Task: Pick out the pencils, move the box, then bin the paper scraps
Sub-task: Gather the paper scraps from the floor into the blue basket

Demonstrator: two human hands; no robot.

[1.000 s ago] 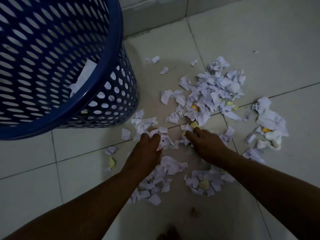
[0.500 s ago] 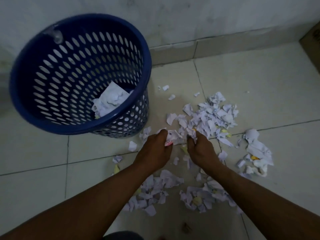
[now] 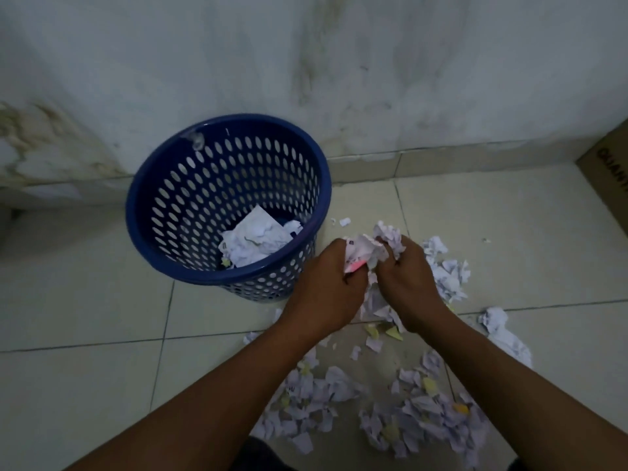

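A blue perforated bin (image 3: 190,266) stands on the tiled floor against the wall, with crumpled white paper lying at its bottom. Just right of its rim, my left hand (image 3: 328,287) and my right hand (image 3: 409,280) together grip a bunch of white paper scraps (image 3: 370,248), lifted off the floor; a pink bit shows between the fingers. More white and yellow scraps (image 3: 418,423) are strewn over the floor below and to the right of my hands.
A cardboard box (image 3: 610,175) stands at the right edge against the wall. The stained wall (image 3: 339,62) runs along the back behind the bin. Bare tiles (image 3: 85,334) lie left of my arms.
Both hands gathered scraps on the floor, closed on a bunch and lifted it up toward the bin's rim. The view rose, showing the whole bin and the wall.
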